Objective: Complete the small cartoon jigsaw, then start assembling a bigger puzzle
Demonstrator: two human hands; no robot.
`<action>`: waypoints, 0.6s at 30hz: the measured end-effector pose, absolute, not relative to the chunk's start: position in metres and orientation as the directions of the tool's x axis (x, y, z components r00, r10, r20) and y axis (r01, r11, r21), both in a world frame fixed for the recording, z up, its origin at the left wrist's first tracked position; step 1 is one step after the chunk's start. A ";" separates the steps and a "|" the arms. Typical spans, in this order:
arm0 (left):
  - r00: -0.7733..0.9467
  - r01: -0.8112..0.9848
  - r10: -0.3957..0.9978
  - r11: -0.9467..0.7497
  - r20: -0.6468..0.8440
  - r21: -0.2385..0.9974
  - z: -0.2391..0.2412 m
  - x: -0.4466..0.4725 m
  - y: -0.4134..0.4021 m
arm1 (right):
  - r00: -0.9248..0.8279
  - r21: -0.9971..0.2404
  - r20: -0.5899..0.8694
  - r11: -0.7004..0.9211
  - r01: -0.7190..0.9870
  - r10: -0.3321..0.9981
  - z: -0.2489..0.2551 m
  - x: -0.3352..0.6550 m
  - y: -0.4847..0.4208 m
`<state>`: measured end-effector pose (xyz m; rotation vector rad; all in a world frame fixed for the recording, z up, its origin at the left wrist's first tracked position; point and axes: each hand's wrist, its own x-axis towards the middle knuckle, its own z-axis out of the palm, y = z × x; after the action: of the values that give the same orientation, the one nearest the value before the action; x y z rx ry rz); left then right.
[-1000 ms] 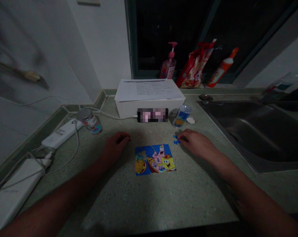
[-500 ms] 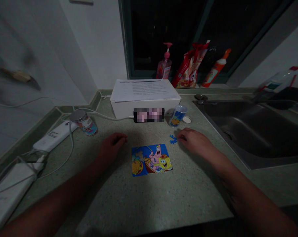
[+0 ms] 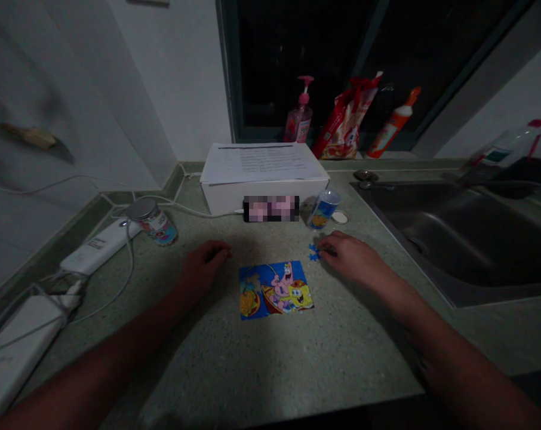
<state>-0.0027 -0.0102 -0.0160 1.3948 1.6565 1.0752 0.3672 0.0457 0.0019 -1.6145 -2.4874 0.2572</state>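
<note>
Edging left, my right hand [image 3: 349, 258] brings its fingers [image 3: 328, 248] together onto the small blue puzzle pieces [image 3: 314, 252], though I can't tell if they're gripped; they lie beside the assembled puzzle [image 3: 274, 289] on the desk [image 3: 208, 364], my left hand [image 3: 203, 269] curled nearby.

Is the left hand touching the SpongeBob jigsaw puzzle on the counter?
No, the left hand rests on the speckled countertop with a small gap beyond the upper-left corner of the jigsaw puzzle.

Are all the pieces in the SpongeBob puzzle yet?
No, not all. A few blue puzzle pieces lie loose outside the SpongeBob jigsaw puzzle, right beside the right hand.
</note>
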 end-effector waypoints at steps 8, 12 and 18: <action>-0.173 0.395 0.985 0.061 0.010 0.916 -0.020 -0.004 -0.009 | -0.420 -0.255 0.143 0.443 0.859 0.896 -0.008 0.353 0.046; -0.157 0.396 0.987 0.042 0.022 0.917 -0.021 -0.004 -0.009 | -0.388 -0.226 0.127 0.408 0.885 0.913 -0.009 0.348 0.044; -0.163 0.384 0.987 0.055 0.010 0.922 -0.018 -0.002 -0.009 | -0.361 -0.248 0.125 0.381 0.891 0.924 -0.009 0.348 0.045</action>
<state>-0.0019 -0.0093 -0.0182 1.3976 1.6376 1.0971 0.3478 0.0454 -0.0091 -1.6108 -2.3991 0.2013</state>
